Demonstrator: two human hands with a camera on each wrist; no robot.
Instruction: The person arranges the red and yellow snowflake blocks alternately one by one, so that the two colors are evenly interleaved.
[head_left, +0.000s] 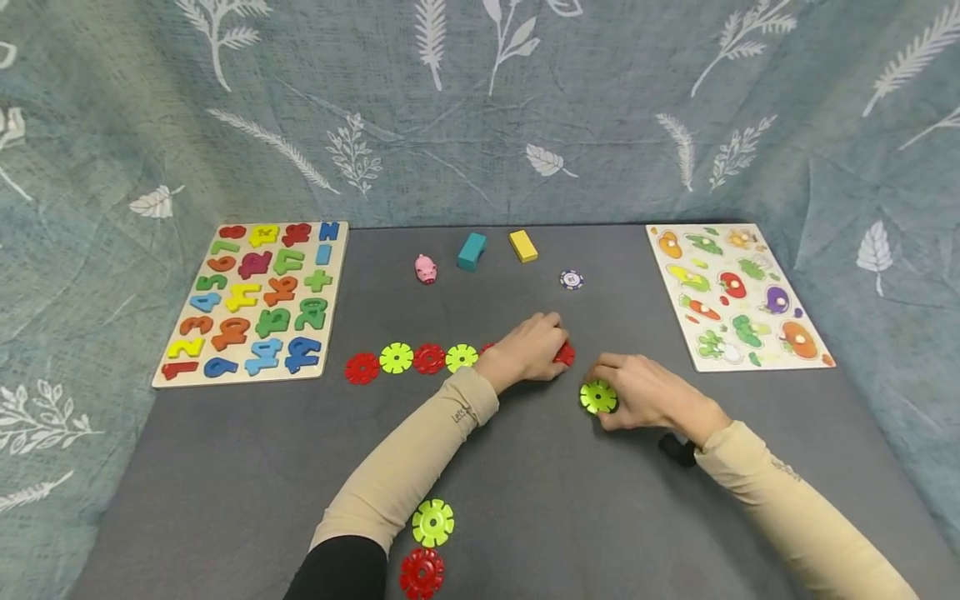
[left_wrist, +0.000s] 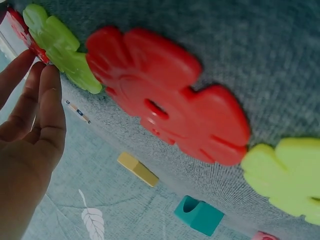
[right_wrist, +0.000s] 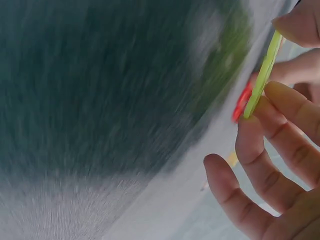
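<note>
My left hand (head_left: pixel 528 348) grips the edges of a red notched flower disc (head_left: pixel 566 353) at the right end of a row. Fingertips of that hand show at the disc's rim in the left wrist view, beside a lime green disc (left_wrist: pixel 62 47) and a larger-looking red disc (left_wrist: pixel 165 97). To its right, my right hand (head_left: pixel 645 390) pinches another lime green flower disc (head_left: pixel 598 397) between thumb and fingers. Seen edge-on in the right wrist view, this green disc (right_wrist: pixel 262 75) is tilted up, with part of a red disc (right_wrist: pixel 242 102) behind it.
Red and green discs (head_left: pixel 429 358) continue the row leftward. One green (head_left: pixel 432 522) and one red disc (head_left: pixel 422 573) lie near the front. A number board (head_left: pixel 251 304) is left, a vegetable board (head_left: pixel 738 296) right. Behind are a pink pig (head_left: pixel 425 269), teal block (head_left: pixel 471 252), yellow block (head_left: pixel 523 246) and chip (head_left: pixel 572 279).
</note>
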